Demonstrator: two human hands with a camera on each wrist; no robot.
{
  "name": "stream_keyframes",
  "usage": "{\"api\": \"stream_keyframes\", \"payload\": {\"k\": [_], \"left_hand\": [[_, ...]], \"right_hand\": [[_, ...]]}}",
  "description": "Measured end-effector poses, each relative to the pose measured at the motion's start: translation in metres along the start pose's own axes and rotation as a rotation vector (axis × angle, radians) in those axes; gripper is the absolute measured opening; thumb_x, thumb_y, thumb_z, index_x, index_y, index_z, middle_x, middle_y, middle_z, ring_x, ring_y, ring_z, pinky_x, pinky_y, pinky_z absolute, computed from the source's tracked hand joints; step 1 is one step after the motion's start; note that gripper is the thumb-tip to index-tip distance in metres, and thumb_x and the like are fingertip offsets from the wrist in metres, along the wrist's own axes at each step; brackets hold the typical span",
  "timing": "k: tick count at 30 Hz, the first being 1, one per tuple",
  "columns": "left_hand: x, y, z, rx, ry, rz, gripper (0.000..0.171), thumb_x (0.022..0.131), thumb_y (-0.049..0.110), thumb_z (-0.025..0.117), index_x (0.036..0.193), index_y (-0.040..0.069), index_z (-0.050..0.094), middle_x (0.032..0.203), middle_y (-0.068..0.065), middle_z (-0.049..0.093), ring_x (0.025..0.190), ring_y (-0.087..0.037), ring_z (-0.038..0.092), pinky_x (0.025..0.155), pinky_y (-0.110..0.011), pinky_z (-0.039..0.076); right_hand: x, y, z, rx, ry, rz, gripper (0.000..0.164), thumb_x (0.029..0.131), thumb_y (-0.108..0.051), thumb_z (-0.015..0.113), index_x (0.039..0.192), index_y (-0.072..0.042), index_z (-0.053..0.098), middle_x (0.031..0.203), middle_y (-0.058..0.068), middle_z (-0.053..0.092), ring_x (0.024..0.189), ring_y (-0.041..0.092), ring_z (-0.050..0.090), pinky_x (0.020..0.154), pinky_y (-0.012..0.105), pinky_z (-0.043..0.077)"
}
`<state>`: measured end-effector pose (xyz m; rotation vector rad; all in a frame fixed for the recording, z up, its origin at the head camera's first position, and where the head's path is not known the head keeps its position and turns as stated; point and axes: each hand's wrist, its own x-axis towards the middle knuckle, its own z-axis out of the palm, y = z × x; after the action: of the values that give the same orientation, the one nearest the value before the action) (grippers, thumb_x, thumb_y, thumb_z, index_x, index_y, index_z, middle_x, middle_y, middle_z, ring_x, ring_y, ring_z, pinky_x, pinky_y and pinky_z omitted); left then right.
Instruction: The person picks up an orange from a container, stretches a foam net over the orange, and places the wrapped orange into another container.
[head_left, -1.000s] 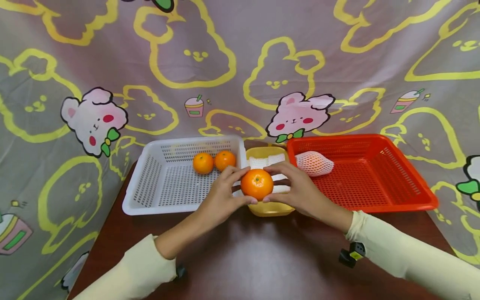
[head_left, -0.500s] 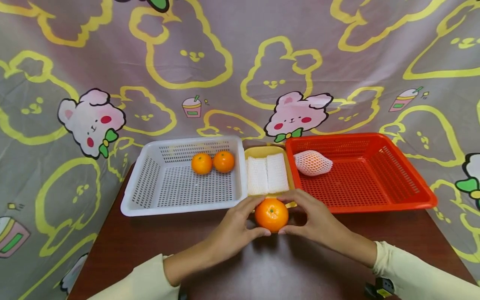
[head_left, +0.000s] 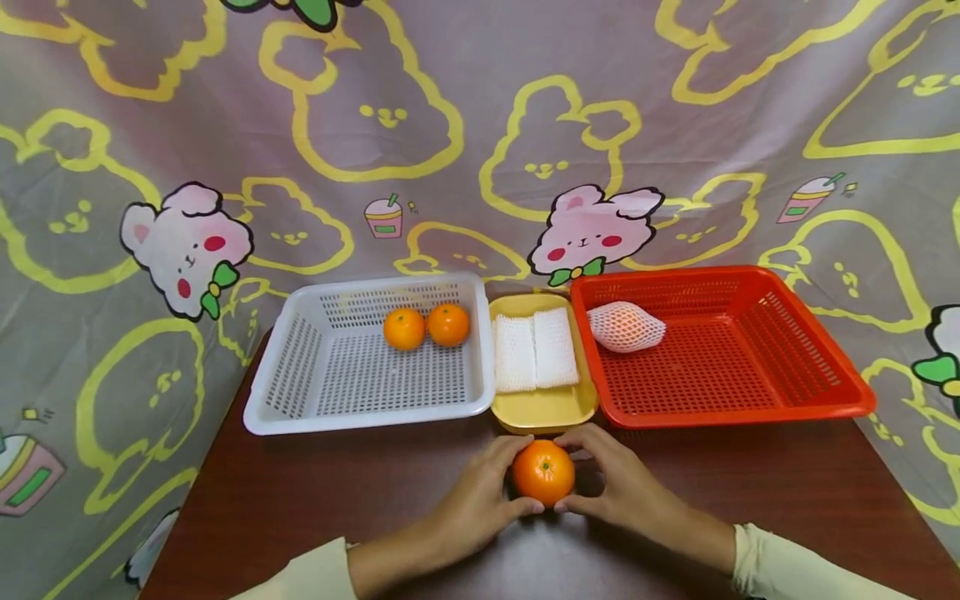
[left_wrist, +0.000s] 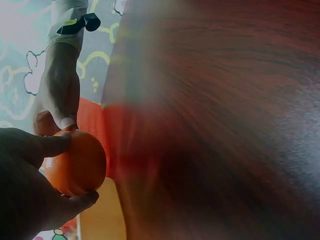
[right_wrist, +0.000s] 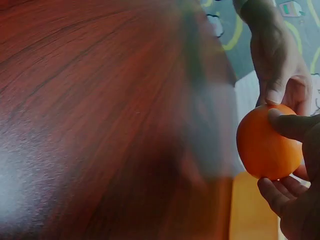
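Between both hands is an orange (head_left: 544,473), close over the table in front of the yellow tray. My left hand (head_left: 480,500) grips its left side, thumb at the near side and fingers at the far side. On the opposite side my right hand (head_left: 628,492) holds it the same way. In the left wrist view the orange (left_wrist: 80,162) sits between the left thumb and fingers, with the right hand behind it. The right wrist view shows the orange (right_wrist: 267,142) pinched by the right thumb and fingers. Its stem end faces up in the head view.
A white basket (head_left: 367,421) at the back left holds two oranges (head_left: 426,327). Two white foam net sleeves (head_left: 536,350) lie in the yellow tray (head_left: 543,410). At the right, a red basket (head_left: 735,415) holds a net-wrapped fruit (head_left: 626,327). A patterned curtain (head_left: 450,125) hangs behind.
Both hands have brought the orange from over the yellow tray toward the near side and down to the table in front of it. The foam sleeves have come into full view.
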<state>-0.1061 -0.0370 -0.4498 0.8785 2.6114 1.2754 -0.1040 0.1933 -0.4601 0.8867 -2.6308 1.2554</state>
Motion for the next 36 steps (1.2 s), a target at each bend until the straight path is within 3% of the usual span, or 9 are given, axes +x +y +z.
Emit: {"api": "stream_keyframes", "payload": {"k": [9,18,26,36], "left_hand": [[0.003,-0.021,0.01,0.041,-0.038,0.016,0.072,0.078,0.026,0.079,0.137,0.006,0.043,0.13,-0.003,0.05,0.117,-0.012,0.051,0.102,-0.032,0.045],[0.008,-0.034,0.016,0.06,-0.024,0.052,0.073,0.077,0.026,0.08,0.136,0.005,0.042,0.13,-0.007,0.049,0.118,-0.016,0.051,0.103,-0.035,0.045],[0.011,-0.037,0.018,0.042,-0.035,0.043,0.073,0.078,0.027,0.079,0.138,0.008,0.041,0.131,-0.004,0.049,0.12,-0.014,0.05,0.104,-0.034,0.043],[0.009,-0.035,0.022,0.038,-0.037,0.019,0.076,0.081,0.025,0.077,0.144,0.004,0.04,0.135,-0.005,0.049,0.123,-0.015,0.049,0.106,-0.036,0.042]], "right_hand": [[0.0,0.014,0.013,-0.015,-0.067,0.035,0.065,0.068,-0.028,0.087,0.121,-0.013,0.053,0.119,-0.005,0.052,0.105,0.012,0.061,0.087,0.028,0.055],[0.003,0.021,0.015,-0.012,-0.081,0.05,0.065,0.068,-0.022,0.088,0.121,-0.01,0.053,0.12,-0.001,0.052,0.104,0.013,0.062,0.085,0.025,0.055],[0.005,0.021,0.015,-0.009,-0.065,0.05,0.065,0.066,-0.022,0.088,0.12,-0.01,0.054,0.119,0.0,0.053,0.102,0.013,0.062,0.082,0.027,0.056],[0.005,0.02,0.015,-0.003,-0.088,0.116,0.065,0.066,-0.021,0.088,0.119,-0.013,0.052,0.119,-0.003,0.052,0.104,0.013,0.062,0.084,0.023,0.055]]}}
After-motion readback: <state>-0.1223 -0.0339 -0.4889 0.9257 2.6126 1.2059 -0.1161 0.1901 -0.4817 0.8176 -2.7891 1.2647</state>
